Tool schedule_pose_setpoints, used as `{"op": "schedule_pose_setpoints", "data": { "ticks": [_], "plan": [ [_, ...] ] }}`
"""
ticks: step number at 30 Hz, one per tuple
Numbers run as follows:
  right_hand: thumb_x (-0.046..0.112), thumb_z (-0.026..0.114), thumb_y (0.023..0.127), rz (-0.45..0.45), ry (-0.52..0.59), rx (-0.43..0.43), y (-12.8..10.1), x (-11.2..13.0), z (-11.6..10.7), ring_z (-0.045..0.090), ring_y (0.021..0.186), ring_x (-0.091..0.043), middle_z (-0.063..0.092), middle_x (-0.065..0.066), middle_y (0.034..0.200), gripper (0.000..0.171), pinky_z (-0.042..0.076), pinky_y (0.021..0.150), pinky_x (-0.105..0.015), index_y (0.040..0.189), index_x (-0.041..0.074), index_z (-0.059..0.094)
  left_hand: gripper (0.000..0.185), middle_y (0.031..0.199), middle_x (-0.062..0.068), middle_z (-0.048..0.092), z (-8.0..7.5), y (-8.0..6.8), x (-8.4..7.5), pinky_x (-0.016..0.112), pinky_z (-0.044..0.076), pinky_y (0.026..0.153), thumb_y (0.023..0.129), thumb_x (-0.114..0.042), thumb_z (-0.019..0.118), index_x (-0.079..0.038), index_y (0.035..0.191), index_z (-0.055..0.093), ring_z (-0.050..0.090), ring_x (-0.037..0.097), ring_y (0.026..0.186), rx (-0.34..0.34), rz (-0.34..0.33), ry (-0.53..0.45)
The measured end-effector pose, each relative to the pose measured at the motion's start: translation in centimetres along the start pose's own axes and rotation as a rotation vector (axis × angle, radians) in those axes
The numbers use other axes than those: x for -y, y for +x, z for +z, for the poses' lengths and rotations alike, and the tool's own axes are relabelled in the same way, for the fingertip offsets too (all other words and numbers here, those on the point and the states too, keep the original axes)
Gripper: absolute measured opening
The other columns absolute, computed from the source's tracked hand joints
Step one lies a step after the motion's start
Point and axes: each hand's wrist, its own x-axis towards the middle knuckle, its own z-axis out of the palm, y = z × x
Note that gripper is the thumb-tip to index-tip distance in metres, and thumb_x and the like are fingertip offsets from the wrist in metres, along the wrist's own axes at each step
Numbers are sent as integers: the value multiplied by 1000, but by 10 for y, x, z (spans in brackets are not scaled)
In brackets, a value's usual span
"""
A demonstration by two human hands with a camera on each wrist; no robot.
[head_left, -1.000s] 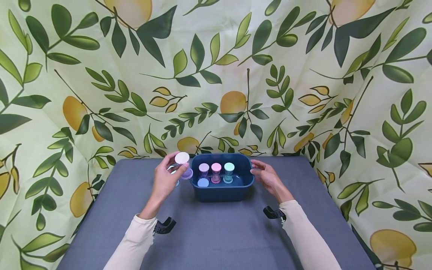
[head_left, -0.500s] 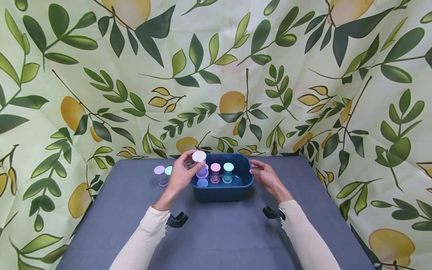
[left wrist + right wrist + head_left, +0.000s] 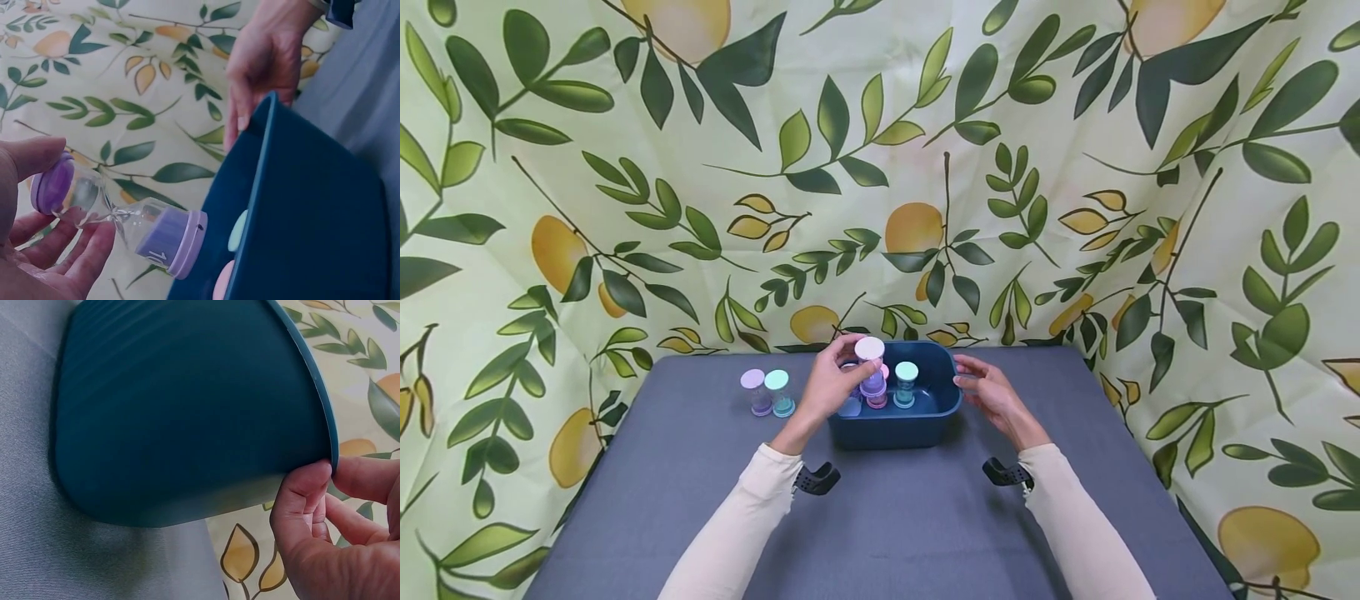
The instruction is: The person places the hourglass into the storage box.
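Purple sand timer [image 3: 872,382], pinched between thumb and fingers of your left hand [image 3: 830,385], has moved rightward above the blue bin [image 3: 895,432], lower centre, not yet set down; your right hand [image 3: 992,395] pinches the bin.

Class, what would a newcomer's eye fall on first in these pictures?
Probably the leafy fruit-patterned backdrop behind the table. Next, perhaps, the dark blue bin on the table, and the purple hourglass that the left hand holds over it. The right hand pinches the bin's rim.
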Motion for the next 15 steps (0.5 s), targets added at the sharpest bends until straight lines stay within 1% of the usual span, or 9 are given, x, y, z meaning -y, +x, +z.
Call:
{"op": "schedule_pose_setpoints", "data": {
  "ticks": [3, 5, 8, 10, 12, 15],
  "plan": [
    [7, 57, 97, -3, 13, 6, 0, -1, -1, 51, 108, -19, 49, -7, 128, 51, 53, 83, -25, 146, 13, 45, 48, 120, 18, 65, 7, 3, 3, 38, 49, 95, 84, -12, 77, -4, 128, 59, 61, 30, 111, 8, -17, 18],
    [8, 57, 97, -7, 18, 14, 0, -2, -1, 51, 109, -20, 49, -7, 128, 51, 54, 88, -28, 147, 12, 44, 48, 119, 16, 65, 11, 4, 7, 35, 51, 92, 84, -15, 77, -6, 127, 59, 61, 27, 108, 22, -35, 41],
    [7, 56, 98, -9, 24, 24, 0, -4, -1, 51, 109, -21, 48, -8, 128, 52, 53, 95, -35, 147, 12, 43, 48, 119, 13, 65, 15, 5, 12, 39, 53, 93, 84, -20, 77, -9, 127, 59, 61, 25, 108, 56, -66, 75],
    [7, 56, 98, -6, 26, 26, 0, -5, -1, 51, 110, -21, 48, -8, 128, 52, 52, 98, -38, 148, 12, 43, 48, 119, 12, 66, 17, 6, 14, 40, 54, 94, 85, -22, 77, -9, 127, 59, 62, 25, 109, 79, -77, 91],
    [7, 57, 98, 1, 33, 20, 0, -4, -1, 52, 110, -21, 49, -7, 127, 51, 53, 97, -37, 147, 13, 44, 48, 119, 11, 66, 18, 8, 16, 41, 54, 94, 85, -23, 77, -10, 127, 60, 62, 24, 109, 100, -92, 101],
    [9, 57, 98, -6, 32, 22, 0, -4, -2, 52, 108, -19, 50, -5, 125, 51, 55, 91, -30, 147, 13, 44, 48, 118, 10, 66, 21, 12, 18, 40, 55, 93, 84, -23, 78, -11, 127, 60, 63, 25, 108, 132, -107, 105]
  ]
}}
